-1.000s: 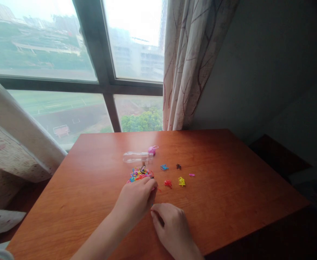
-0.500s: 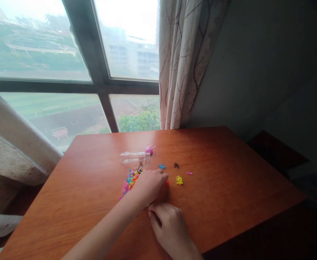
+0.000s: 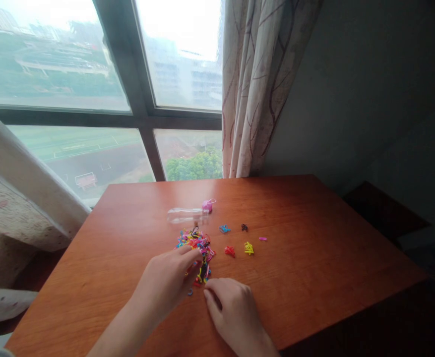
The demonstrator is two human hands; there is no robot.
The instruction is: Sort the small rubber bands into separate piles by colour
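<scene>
A pile of small multicoloured rubber bands (image 3: 193,238) lies on the wooden table. My left hand (image 3: 168,272) is over the near left side of this pile, thumb and fingers a little apart, its fingertips at the bands. Close to the pile's near right edge my right hand (image 3: 234,305) rests on the table, fingers curled and thumb against the forefinger; whatever is between them is hidden. To the right are small separate groups: red bands (image 3: 229,251), yellow bands (image 3: 249,248), blue bands (image 3: 224,228) and black bands (image 3: 244,227). A single pink piece (image 3: 263,239) lies beyond them.
Behind the pile a clear plastic bottle (image 3: 185,215) lies on its side, with a pink cap (image 3: 207,206) at its neck end. One stray bluish band (image 3: 190,292) lies below my left hand. The table (image 3: 314,248) stands against a window with curtains (image 3: 239,124).
My left hand has drawn back leftward from the red bands to the mixed pile, uncovering the red group. My right hand has stayed in place. The view has shifted slightly.
</scene>
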